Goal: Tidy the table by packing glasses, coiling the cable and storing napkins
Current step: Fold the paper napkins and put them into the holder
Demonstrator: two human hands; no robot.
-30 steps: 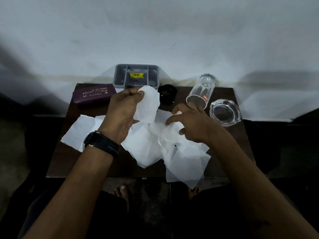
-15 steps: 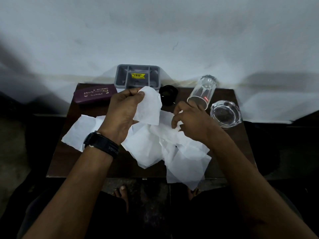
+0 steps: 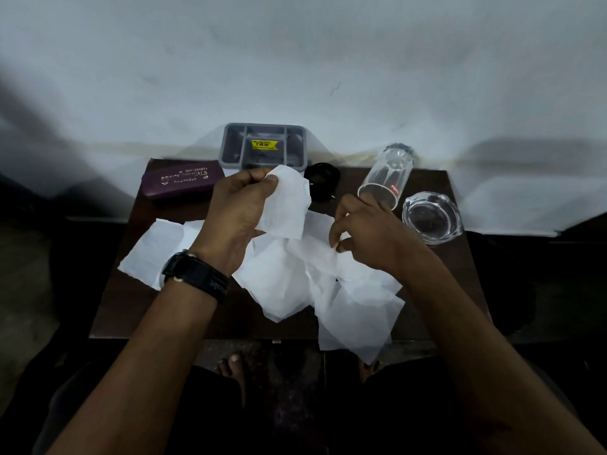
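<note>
Several white napkins (image 3: 282, 284) lie spread and crumpled over the middle of a small dark table (image 3: 111, 310). My left hand (image 3: 236, 218) holds one napkin (image 3: 289, 205) up above the pile, pinched between thumb and fingers. My right hand (image 3: 371, 234) pinches the edge of another napkin in the pile with curled fingers. A maroon glasses case (image 3: 182, 182) lies shut at the back left. A black coiled cable (image 3: 323, 182) sits at the back centre, partly hidden by the raised napkin.
A grey compartment tray (image 3: 264, 146) with a yellow price sticker stands against the wall. A clear drinking glass (image 3: 386, 175) lies on its side at the back right, next to a glass ashtray (image 3: 432, 216). My bare feet show below the table's front edge.
My right hand has drawn back a little from the pile's centre and curled its fingers onto a napkin edge. My left hand keeps its napkin raised in the same place.
</note>
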